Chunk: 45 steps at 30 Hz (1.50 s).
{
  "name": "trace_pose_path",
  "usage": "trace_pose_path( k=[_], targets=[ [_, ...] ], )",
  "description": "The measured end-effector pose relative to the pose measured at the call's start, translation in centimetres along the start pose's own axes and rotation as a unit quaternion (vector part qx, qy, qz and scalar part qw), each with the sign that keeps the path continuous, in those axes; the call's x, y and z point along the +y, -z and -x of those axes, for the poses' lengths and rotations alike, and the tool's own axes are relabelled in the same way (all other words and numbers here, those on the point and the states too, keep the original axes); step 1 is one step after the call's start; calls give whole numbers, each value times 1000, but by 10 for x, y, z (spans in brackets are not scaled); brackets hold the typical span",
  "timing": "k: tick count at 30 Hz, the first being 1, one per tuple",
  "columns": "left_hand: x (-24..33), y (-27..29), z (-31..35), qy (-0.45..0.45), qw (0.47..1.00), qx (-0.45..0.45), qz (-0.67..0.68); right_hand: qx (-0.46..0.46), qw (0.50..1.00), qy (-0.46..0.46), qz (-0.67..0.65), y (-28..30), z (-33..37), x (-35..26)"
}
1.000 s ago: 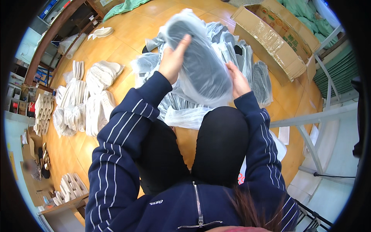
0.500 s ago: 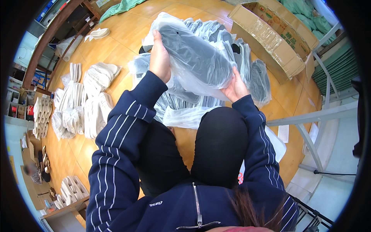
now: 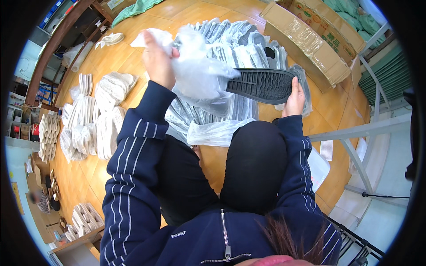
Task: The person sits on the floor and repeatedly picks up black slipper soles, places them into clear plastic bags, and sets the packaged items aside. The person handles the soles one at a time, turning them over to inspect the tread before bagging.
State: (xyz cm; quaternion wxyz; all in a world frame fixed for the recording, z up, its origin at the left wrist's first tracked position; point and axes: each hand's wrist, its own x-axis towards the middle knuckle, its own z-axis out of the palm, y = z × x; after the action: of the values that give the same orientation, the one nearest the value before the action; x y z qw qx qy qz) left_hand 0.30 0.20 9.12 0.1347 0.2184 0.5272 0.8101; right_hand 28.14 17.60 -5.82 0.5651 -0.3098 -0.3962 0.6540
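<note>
A black shoe sole [image 3: 265, 85] with a ridged tread is gripped at its right end by my right hand [image 3: 294, 98], thumb on the tread side. My left hand [image 3: 158, 60] is closed on a thin, translucent plastic bag [image 3: 197, 66], which is crumpled and partly blurred. The bag's right end still lies over or against the left tip of the sole; how far it covers the tip is hard to tell. Below both hands, many black soles in clear wrapping [image 3: 235, 53] lie in rows on the floor. One flattened plastic sleeve [image 3: 217, 133] lies in front of my knees.
At the far right stands an open cardboard box [image 3: 306, 48]. Pale soles [image 3: 113, 88] lie stacked in bundles on the left of the wooden floor [image 3: 137, 55]. A metal frame [image 3: 359, 133] rises at right. A wooden shelf [image 3: 49, 57] stands far left.
The wrapped sole has come out of its bag. My right hand has carried the sole rightward, while my left hand has pulled the bag away to the left.
</note>
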Motion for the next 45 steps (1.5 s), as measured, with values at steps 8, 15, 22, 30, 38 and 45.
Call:
trace_pose_path(
  k=[8, 15, 22, 30, 38, 45],
  targets=[
    [-2, -14, 21, -419, 699, -162, -557, -146, 973, 144, 111, -51, 18, -96],
    [-14, 20, 9, -254, 624, -146, -724, -261, 929, 227, 129, -61, 27, -169],
    [-9, 23, 4, -127, 667, -225, -699, -269, 939, 208, 52, -54, 29, -192],
    [-9, -32, 58, 62, 833, -535, -126, -256, 965, -10, 57, -103, 15, -128],
    [-17, -26, 33, 95, 948, -298, -58, -256, 958, -131, 6, -102, 27, -82],
    [-28, -19, 15, 117, 986, -97, 63, -450, 862, -196, 128, -110, 40, -65]
  ],
)
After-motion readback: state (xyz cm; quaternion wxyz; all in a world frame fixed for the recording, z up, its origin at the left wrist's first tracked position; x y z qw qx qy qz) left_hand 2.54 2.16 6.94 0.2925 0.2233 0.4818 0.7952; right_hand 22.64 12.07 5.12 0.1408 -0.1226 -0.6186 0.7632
